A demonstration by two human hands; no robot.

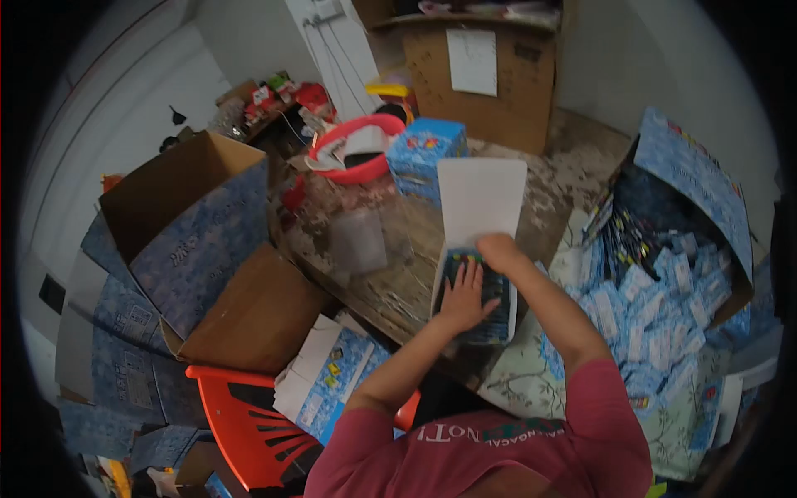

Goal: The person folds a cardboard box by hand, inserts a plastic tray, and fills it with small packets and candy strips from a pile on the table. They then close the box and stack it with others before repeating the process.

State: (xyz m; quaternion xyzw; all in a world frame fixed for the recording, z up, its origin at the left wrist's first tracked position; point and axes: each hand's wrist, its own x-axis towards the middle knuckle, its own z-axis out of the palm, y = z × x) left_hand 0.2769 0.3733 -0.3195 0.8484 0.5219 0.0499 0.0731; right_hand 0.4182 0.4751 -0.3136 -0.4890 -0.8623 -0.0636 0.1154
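A white-lined carton stands on the table in front of me, its tall lid (pixel 482 195) raised at the back. Dark, glossy flat packets (pixel 496 290) fill it in a row. My left hand (pixel 466 300) lies over the packets with fingers spread, pressing on their tops. At the carton's back right corner, near the lid's hinge, my right hand (pixel 498 252) is curled closed. Its fingertips are turned down and hidden, so whatever they hold cannot be made out.
A blue printed box (pixel 427 152) and a red basin (pixel 349 149) stand behind. To the right, a tipped blue carton (pixel 697 170) spills many small blue packets (pixel 647 324). Flattened cartons (pixel 332 378) rest on an orange chair (pixel 237 432); a large open box (pixel 195 236) is left.
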